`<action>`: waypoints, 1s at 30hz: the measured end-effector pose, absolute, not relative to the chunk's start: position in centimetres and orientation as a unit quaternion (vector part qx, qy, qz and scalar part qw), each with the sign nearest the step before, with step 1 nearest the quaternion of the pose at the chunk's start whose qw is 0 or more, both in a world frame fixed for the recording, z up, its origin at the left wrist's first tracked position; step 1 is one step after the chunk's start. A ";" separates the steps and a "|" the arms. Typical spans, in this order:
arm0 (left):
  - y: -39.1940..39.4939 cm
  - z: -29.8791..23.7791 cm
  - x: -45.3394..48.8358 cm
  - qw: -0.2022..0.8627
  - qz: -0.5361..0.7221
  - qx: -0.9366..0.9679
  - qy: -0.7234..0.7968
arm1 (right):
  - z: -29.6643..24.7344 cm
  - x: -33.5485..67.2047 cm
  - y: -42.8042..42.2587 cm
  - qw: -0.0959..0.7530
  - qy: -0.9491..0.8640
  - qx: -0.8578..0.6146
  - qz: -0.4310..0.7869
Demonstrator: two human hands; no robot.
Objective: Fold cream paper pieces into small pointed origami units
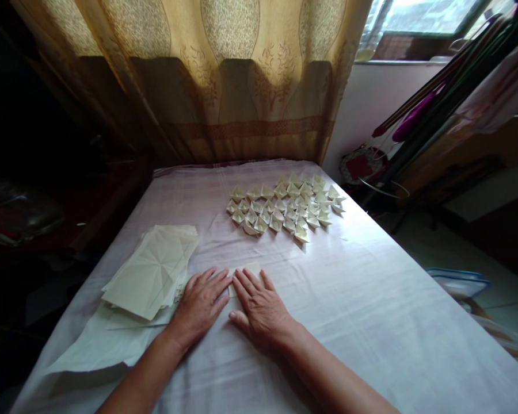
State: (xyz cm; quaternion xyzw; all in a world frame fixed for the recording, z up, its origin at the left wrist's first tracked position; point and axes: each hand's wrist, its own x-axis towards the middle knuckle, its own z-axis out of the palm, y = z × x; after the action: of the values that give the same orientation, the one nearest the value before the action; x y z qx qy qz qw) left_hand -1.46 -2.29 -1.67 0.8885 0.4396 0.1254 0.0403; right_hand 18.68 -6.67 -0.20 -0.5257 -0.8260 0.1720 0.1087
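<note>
A small folded piece of cream paper lies flat on the cloth-covered table, mostly hidden under my fingers. My right hand is spread over it, palm down, fingers stretched out and thumb apart. At the paper's left side rests my left hand, also flat, with its fingertips at the paper's edge. Just left of that hand sits a stack of creased cream paper sheets, the top one marked with star-like fold lines. Beyond my hands stand several folded paper boats grouped in rows.
A pale checked cloth covers the table. Under the stack lies a larger white sheet near the left edge. A yellow patterned curtain hangs behind the table. Past the right edge are umbrella-like poles and a blue-rimmed container.
</note>
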 end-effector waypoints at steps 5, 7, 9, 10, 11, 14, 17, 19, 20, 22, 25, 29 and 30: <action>-2.9 -1.0 -2.1 -0.018 0.066 0.916 0.395 | -0.1 21.4 -6.8 0.071 -0.815 -0.546 0.182; -2.6 -0.7 -2.3 -0.018 0.049 0.924 0.379 | -0.1 22.5 -7.0 0.056 -0.811 -0.554 0.182; -2.2 -0.5 -2.5 -0.014 0.039 0.928 0.370 | -0.1 23.1 -7.1 0.043 -0.806 -0.562 0.180; -2.0 -0.4 -2.6 -0.012 0.037 0.929 0.369 | 0.0 23.3 -7.1 0.039 -0.804 -0.565 0.179; -1.9 -0.4 -2.7 -0.009 0.037 0.928 0.370 | 0.0 23.4 -7.2 0.035 -0.803 -0.568 0.179; -1.6 -0.3 -2.5 -0.007 0.045 0.921 0.387 | 0.3 23.3 -7.1 0.021 -0.801 -0.569 0.186; -1.7 -0.1 -2.0 -0.014 0.053 0.912 0.406 | 0.5 23.2 -7.1 0.011 -0.799 -0.570 0.189; -1.9 0.0 -1.6 -0.024 0.056 0.909 0.413 | 0.4 23.1 -7.1 0.012 -0.799 -0.572 0.185; -2.0 0.0 -1.4 -0.030 0.057 0.908 0.415 | 0.3 23.2 -7.1 0.015 -0.800 -0.572 0.181; -2.2 0.1 -1.2 -0.042 0.059 0.903 0.423 | 0.0 23.2 -7.2 0.024 -0.801 -0.573 0.174; -2.4 0.0 -1.3 -0.063 0.077 0.884 0.457 | -0.4 23.2 -7.3 0.042 -0.803 -0.570 0.166; -3.1 -0.3 -1.4 -0.090 0.126 0.871 0.467 | -0.8 23.3 -7.5 0.072 -0.804 -0.570 0.152; -3.3 -0.3 -1.3 -0.090 0.139 0.878 0.450 | -0.9 23.3 -7.6 0.079 -0.805 -0.569 0.148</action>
State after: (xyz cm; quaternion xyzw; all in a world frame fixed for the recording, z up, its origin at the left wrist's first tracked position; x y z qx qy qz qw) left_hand -1.29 -3.26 -0.28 0.8775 0.4501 0.1389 -0.0897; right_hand 23.34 -7.57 -0.86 -0.5693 -0.8048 0.1483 0.0791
